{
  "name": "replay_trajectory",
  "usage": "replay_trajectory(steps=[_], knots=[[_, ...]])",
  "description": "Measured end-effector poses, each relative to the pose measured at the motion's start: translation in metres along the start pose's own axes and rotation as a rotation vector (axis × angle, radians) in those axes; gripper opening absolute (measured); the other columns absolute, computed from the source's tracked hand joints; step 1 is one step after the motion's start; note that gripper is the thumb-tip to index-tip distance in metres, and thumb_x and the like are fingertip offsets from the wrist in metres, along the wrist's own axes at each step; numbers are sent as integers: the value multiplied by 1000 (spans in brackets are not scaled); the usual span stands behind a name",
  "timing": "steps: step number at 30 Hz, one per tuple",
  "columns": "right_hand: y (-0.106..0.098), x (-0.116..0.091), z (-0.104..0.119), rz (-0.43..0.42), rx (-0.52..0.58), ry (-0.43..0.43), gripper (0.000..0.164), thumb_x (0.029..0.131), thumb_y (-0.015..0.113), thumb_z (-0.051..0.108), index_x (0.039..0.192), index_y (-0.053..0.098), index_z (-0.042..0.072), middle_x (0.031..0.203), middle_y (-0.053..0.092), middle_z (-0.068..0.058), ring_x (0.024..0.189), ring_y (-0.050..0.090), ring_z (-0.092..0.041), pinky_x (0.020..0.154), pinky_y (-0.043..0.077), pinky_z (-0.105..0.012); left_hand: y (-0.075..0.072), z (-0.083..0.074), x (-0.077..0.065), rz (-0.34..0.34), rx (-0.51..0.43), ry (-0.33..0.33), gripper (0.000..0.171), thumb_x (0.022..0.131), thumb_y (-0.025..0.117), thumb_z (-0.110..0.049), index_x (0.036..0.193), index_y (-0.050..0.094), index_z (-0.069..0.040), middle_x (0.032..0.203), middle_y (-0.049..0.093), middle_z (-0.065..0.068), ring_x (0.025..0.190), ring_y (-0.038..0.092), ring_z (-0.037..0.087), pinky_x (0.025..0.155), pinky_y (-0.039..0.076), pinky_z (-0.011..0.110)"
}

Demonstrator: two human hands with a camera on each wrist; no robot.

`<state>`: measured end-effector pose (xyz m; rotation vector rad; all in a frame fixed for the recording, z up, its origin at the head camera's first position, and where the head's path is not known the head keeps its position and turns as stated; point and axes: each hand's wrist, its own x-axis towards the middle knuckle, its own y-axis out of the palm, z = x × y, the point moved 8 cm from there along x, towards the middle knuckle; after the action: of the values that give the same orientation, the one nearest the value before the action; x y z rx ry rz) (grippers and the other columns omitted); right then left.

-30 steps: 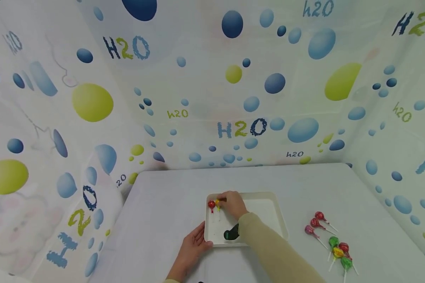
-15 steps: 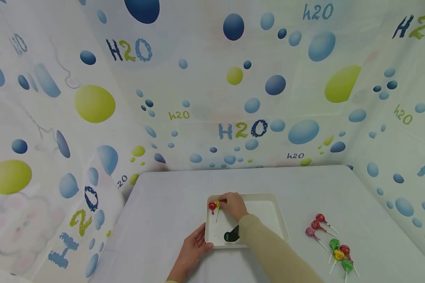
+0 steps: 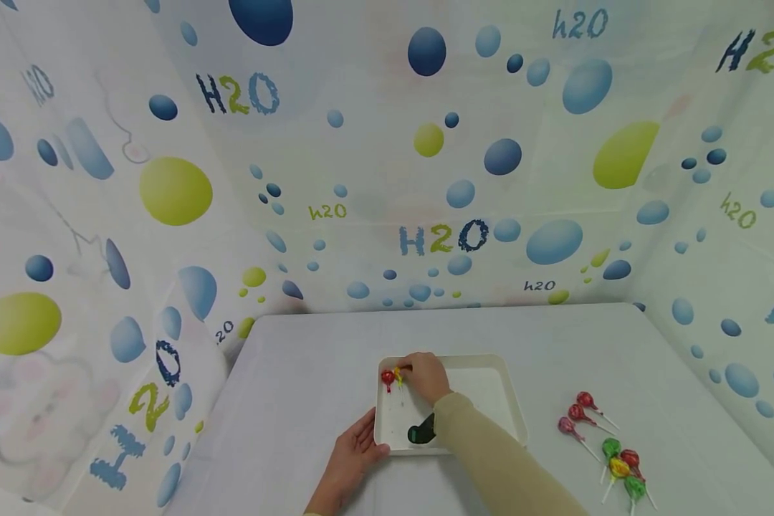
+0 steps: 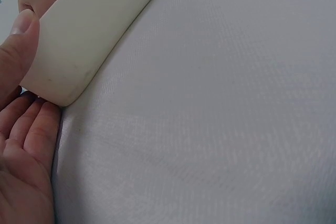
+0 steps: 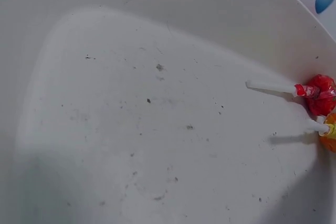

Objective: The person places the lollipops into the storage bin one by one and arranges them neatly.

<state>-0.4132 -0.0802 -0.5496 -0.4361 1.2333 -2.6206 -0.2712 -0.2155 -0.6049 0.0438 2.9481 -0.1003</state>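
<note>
A cream-white tray (image 3: 484, 394) lies on the table. My left hand (image 3: 353, 451) holds its near left corner; in the left wrist view the thumb (image 4: 21, 40) lies against the wall and the fingers sit at the corner's side. Inside the tray's far left corner, my right hand (image 3: 426, 376) pinches a yellow-wrapped lollipop (image 3: 398, 374) by its head. Just left of it rests a red lollipop (image 3: 388, 377), stick toward me. In the right wrist view, the red lollipop (image 5: 320, 95) and yellow lollipop (image 5: 329, 134) show at the right edge; the pinching fingers are out of that view.
Right of the tray, red and pink lollipops (image 3: 577, 412) lie in a loose row. Nearer to me is a cluster with green, yellow and red lollipops (image 3: 619, 467). A white cloth covers the table (image 3: 309, 373), with patterned curtains (image 3: 361, 143) around it.
The yellow lollipop's stick has swung slightly left, then back right, in my right hand's pinch. Both hands stay in place; the whole head view has shifted down a little.
</note>
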Motion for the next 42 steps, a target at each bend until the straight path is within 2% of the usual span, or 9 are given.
replay_trajectory(steps=[7, 13, 18, 23, 27, 34, 39, 42], knots=[[-14, -3, -13, -19, -2, 7, 16, 94, 73, 11, 108, 81, 7, 108, 79, -8, 108, 72, -29, 102, 59, -46, 7, 1, 7, 36, 25, -7, 90, 88, 80, -15, 157, 28, 9, 161, 31, 32, 149, 35, 44, 111, 49, 32], [-37, -9, -26, -13, 83, -13, 17, 92, 74, 8, 108, 81, 8, 108, 79, -7, 105, 73, -27, 94, 63, -42, 9, 1, 12, 82, 18, 18, 89, 90, 78, -13, 158, 25, 10, 162, 28, 33, 150, 32, 45, 112, 49, 31], [-63, -15, -43, 14, 180, 3, 20, 92, 74, 9, 112, 80, 9, 111, 79, -7, 104, 73, -24, 89, 64, -37, 4, 1, 18, 85, 36, 22, 89, 89, 79, -10, 157, 25, 10, 162, 27, 33, 150, 31, 45, 111, 49, 30], [-93, -29, -67, 57, 278, 35, 25, 94, 73, 10, 119, 78, 9, 119, 76, -9, 109, 73, -25, 90, 64, -35, -8, 2, 23, 44, 72, 2, 89, 88, 80, -9, 157, 27, 10, 161, 29, 33, 149, 33, 45, 110, 50, 32], [-124, -46, -95, 58, 300, 75, 29, 96, 71, 11, 124, 75, 7, 125, 74, -12, 115, 71, -29, 94, 63, -38, -18, 2, 24, 24, 92, -23, 90, 88, 80, -12, 158, 27, 8, 162, 29, 32, 149, 34, 44, 109, 51, 32], [-186, -94, -153, 1, 239, 208, 32, 99, 69, 14, 129, 71, 5, 128, 73, -14, 117, 70, -31, 99, 61, -43, -33, -1, 23, 26, 94, -27, 90, 89, 79, -15, 158, 25, 7, 162, 28, 31, 150, 33, 44, 107, 52, 29], [-224, -134, -187, -45, 221, 226, 36, 101, 66, 17, 133, 67, 1, 131, 69, -22, 116, 70, -34, 99, 61, -40, -46, -2, 22, 24, 95, -27, 90, 90, 79, -16, 159, 25, 7, 162, 29, 30, 150, 34, 42, 106, 53, 26], [-237, -150, -197, -65, 188, 220, 38, 101, 65, 19, 134, 66, 0, 131, 69, -23, 118, 69, -36, 100, 60, -42, -57, -1, 19, 5, 97, -33, 90, 91, 78, -16, 159, 24, 5, 163, 28, 29, 150, 34, 41, 106, 53, 25]])
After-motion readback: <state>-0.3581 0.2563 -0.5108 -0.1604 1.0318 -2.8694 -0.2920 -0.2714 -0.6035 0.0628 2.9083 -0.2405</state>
